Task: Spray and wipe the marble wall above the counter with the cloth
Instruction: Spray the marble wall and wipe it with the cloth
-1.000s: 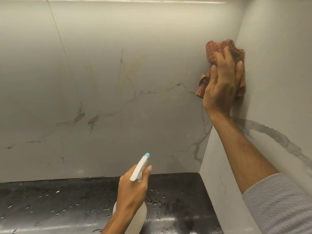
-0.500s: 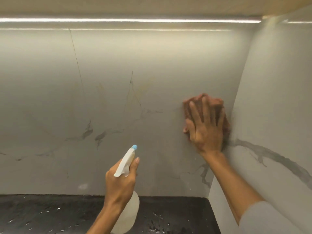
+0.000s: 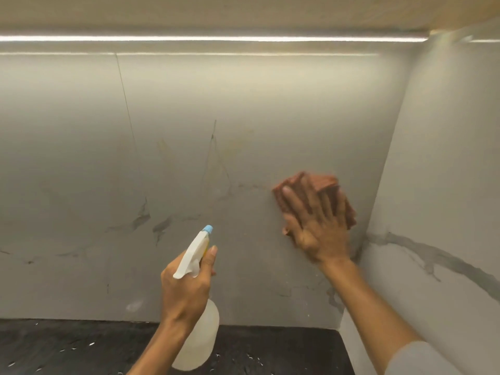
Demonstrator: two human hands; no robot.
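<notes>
We judge the wiping step is in hand; our right grip [image 3: 319, 228] lies flat, fingers straight, pressing the reddish cloth [image 3: 323, 182] against the marble wall [image 3: 176, 117]; the cloth sits under that grip and shows just above it, near the corner; our left grip [image 3: 186, 290] is wrapped round the spray bottle [image 3: 201, 336], nozzle towards the wall, above the dark worktop [image 3: 67, 345]; the next move probably calls for a firm sweep leftward from the right grip, perhaps after a fresh spray.

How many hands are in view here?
2. The left hand grips the spray bottle low centre; the right hand presses the cloth on the marble wall by the corner.
</notes>
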